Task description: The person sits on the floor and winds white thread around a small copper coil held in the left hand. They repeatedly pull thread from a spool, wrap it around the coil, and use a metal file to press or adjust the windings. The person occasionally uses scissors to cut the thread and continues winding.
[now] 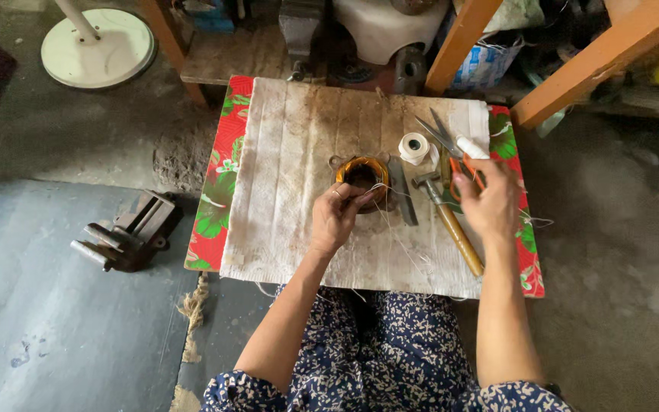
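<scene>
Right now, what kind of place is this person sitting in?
It looks like a small home workshop, probably for repairs. A metal vise sits on the bare floor, and a hammer and scissors lie on the cloth-covered board. The left hand touches a copper wire coil.

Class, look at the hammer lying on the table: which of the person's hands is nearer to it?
Right. The right hand hovers just over the hammer, by its head. The left hand sits further left, at the copper coil.
</scene>
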